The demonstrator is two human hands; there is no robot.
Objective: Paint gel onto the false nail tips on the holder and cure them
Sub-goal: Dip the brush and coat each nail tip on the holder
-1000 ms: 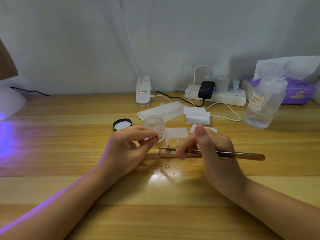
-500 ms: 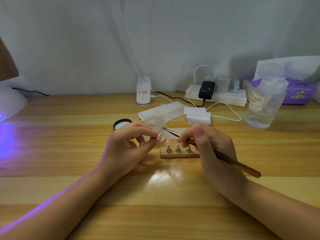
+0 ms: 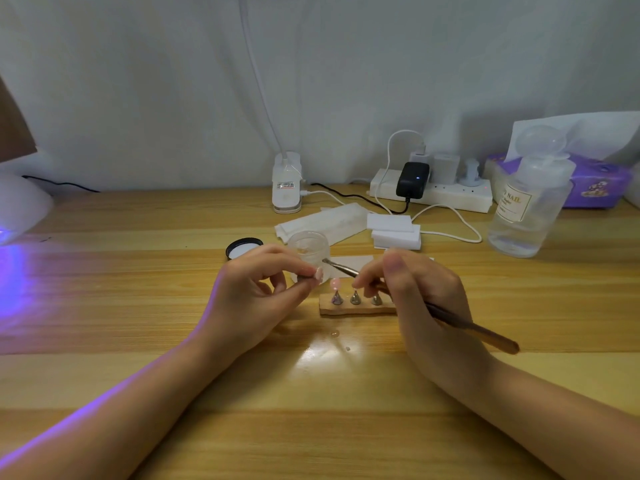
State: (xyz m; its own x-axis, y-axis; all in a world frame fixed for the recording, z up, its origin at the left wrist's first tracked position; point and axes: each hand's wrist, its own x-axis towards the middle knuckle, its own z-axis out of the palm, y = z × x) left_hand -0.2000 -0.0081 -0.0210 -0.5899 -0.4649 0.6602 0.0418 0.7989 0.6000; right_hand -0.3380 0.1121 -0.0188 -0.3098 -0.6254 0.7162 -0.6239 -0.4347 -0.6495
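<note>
A person's two bare forearms reach over a pale wooden worktop (image 3: 138,306). The left hand (image 3: 256,292) pinches a small clear plastic gel jar (image 3: 309,249) between thumb and curled fingers, lifting it just above and to the left of a short tan wooden nail holder (image 3: 356,308). The right hand (image 3: 419,289) has its grip pressed together around a slim brown-handled gel brush (image 3: 460,323), held like a pen. The brush's metal end points up and to the left, its tip at the jar's right side; whether it touches the jar cannot be told.

The holder lies flat on the worktop between the two hands, just beyond the fingers. It carries three small silver cone-shaped stands in view. Only the leftmost cone clearly shows a small pink false nail tip (image 3: 335,283) standing upright on top. The holder's right end is hidden behind the right hand, and the tops of the other cones are hard to make out.

A black round jar lid (image 3: 244,247) lies on the worktop just left of the jar. At the far left edge, a white curing lamp (image 3: 20,206), partly cut off, throws purple light across the wood. Behind are white folded wipes (image 3: 322,221), a white power strip (image 3: 436,194) and a clear liquid bottle (image 3: 530,202).
</note>
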